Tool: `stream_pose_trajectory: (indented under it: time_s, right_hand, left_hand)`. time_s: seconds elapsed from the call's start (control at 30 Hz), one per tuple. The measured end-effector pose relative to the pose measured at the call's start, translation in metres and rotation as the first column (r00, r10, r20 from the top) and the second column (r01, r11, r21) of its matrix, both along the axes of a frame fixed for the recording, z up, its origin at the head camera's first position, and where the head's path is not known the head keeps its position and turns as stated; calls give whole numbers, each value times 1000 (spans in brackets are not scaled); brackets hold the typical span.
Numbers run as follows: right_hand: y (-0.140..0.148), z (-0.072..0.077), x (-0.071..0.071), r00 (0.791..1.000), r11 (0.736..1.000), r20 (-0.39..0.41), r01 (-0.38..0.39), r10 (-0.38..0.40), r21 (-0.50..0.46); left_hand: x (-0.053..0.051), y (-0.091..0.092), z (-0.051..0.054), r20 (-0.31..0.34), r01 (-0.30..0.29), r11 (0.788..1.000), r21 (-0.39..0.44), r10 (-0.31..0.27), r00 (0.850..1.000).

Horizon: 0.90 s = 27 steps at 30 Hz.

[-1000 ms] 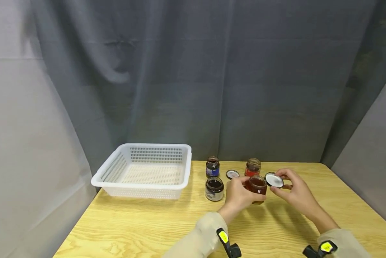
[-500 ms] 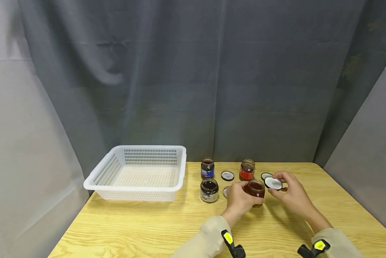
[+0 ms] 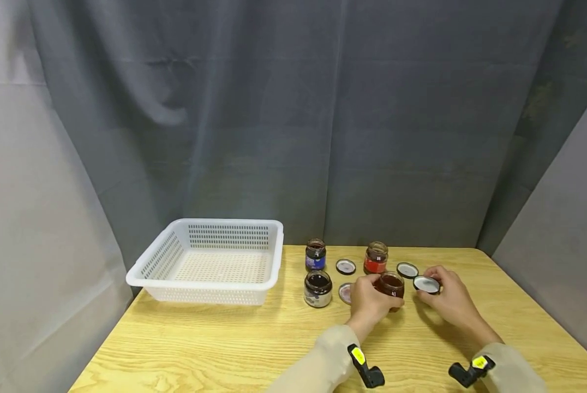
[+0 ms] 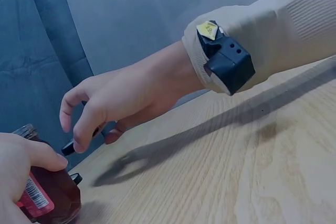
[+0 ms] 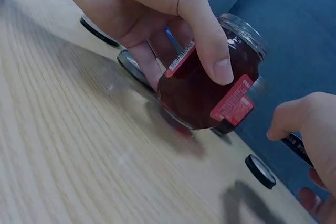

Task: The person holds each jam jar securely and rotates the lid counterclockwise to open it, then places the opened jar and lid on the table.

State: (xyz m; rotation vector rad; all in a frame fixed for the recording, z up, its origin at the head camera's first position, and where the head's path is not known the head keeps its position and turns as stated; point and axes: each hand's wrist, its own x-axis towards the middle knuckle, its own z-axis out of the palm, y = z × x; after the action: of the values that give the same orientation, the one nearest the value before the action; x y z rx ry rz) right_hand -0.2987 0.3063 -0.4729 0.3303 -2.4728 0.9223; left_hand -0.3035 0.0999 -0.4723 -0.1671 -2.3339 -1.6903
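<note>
My left hand (image 3: 369, 303) grips a lidless glass jam jar (image 3: 390, 285) with dark red contents. Its red label pieces show in the right wrist view, where the jar (image 5: 205, 90) tilts in the picture and seems just above the wood. To its right, my right hand (image 3: 451, 301) pinches a round black-rimmed lid (image 3: 426, 284), white inside facing up, low over the table. In the left wrist view the right hand (image 4: 118, 100) hides most of that lid. A second lid (image 3: 407, 270) lies just behind it.
Behind the held jar stands a red-labelled open jar (image 3: 376, 258). Farther left are a blue-labelled jar (image 3: 315, 256) and a pale-labelled jar (image 3: 318, 289), with lids (image 3: 346, 266) beside them. A white plastic basket (image 3: 200, 284) sits at the table's (image 3: 200, 349) left.
My right hand has carried the lid away from the jar, rightward and down, and it no longer overlaps the lid behind. My left hand keeps its grip on the jar, nearly in place.
</note>
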Motion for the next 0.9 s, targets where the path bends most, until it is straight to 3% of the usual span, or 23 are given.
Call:
stream_pose_trajectory:
  time_s: [0.23, 0.5, 0.67, 0.9]
  right_hand:
    - [5, -11, -9, 997, 1000, 73, 11, -12, 20]
    - [3, -16, -14, 982, 999, 185, 29, -33, 23]
    - [0, -16, -17, 976, 999, 214, 43, -48, 26]
    - [-2, -16, -20, 956, 996, 279, 69, -84, 63]
  left_hand:
    - [-5, 5, -8, -12, -41, 999, -7, 41, 999]
    - [-8, 8, -6, 2, -62, 998, 3, 62, 998]
    - [-11, 11, -4, -2, -83, 997, -1, 83, 997]
    - [-17, 14, -9, -12, -109, 993, -39, 109, 994]
